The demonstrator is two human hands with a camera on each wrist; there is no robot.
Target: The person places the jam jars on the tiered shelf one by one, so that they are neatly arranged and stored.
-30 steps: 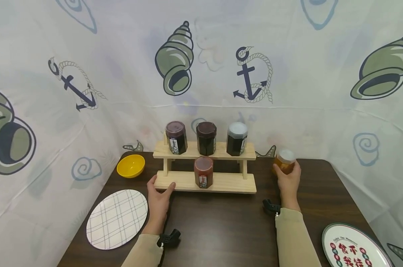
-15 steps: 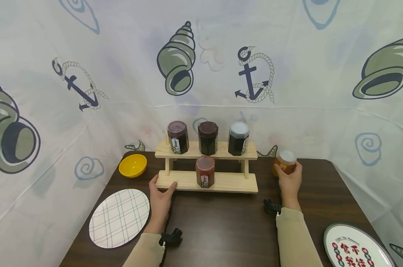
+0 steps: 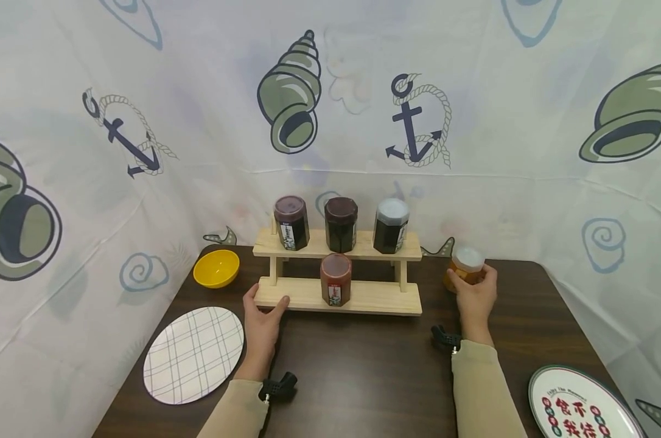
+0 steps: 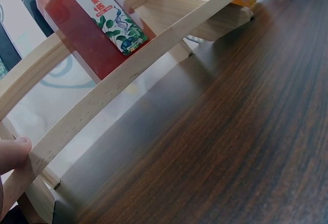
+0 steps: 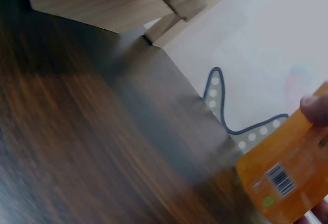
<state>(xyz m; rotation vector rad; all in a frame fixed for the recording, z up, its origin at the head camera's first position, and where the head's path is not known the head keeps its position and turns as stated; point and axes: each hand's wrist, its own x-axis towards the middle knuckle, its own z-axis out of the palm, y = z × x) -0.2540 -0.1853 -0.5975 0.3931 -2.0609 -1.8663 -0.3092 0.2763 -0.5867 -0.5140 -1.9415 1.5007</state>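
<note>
My left hand (image 3: 262, 331) grips the left end of the lower step of a two-tier wooden display rack (image 3: 382, 296); the thumb lies at its front edge. On the lower step stands a red jar (image 3: 336, 280). A purple-lidded jar (image 3: 291, 222), a dark-lidded jar (image 3: 341, 224) and a pale-lidded jar (image 3: 391, 225) stand along the upper step. To the right of the rack, my right hand (image 3: 475, 301) holds an orange jar (image 3: 465, 265) with a white lid. Its barcode label shows in the right wrist view. Whether that jar touches the table, I cannot tell.
A yellow bowl (image 3: 216, 269) sits at the back left of the dark wood table (image 3: 363, 377). In front of it lies a white checked oval mat or plate (image 3: 193, 356). A plate with red lettering (image 3: 582, 404) is at the front right. Patterned cloth (image 3: 352, 134) hangs behind.
The head view has shifted slightly. Both hands keep their holds on the rack and the orange jar, with no clear movement of either.
</note>
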